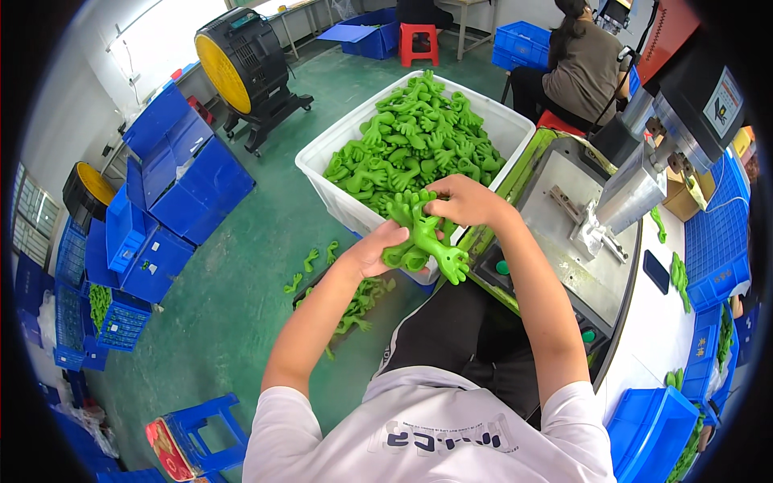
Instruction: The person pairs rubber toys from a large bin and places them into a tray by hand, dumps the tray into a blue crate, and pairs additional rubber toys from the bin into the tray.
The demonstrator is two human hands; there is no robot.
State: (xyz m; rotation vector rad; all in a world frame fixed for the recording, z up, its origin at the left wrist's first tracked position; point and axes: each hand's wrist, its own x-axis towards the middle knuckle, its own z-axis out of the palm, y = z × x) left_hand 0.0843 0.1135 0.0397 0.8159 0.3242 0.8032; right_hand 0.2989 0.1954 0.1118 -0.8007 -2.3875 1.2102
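Over the near edge of a large white bin (328, 193), both my hands hold a small cluster of green hand-shaped plastic pieces (431, 241). My left hand (370, 249) is closed round the cluster's left side, its thumb on top. My right hand (469, 201) grips the upper right of the same cluster, fingers bent over it. One piece with spread fingers points toward me. Part of the cluster is hidden by my hands. Heaped in the bin are many similar green pieces (419, 137).
At my right stands a press machine (624, 197) with a metal bed and green buttons. Beyond it a phone (656, 272) lies on a white table. More green pieces (366, 302) lie low by my left leg. Blue crates (197, 177) and a fan (245, 68) stand left. A person (584, 76) sits far right.
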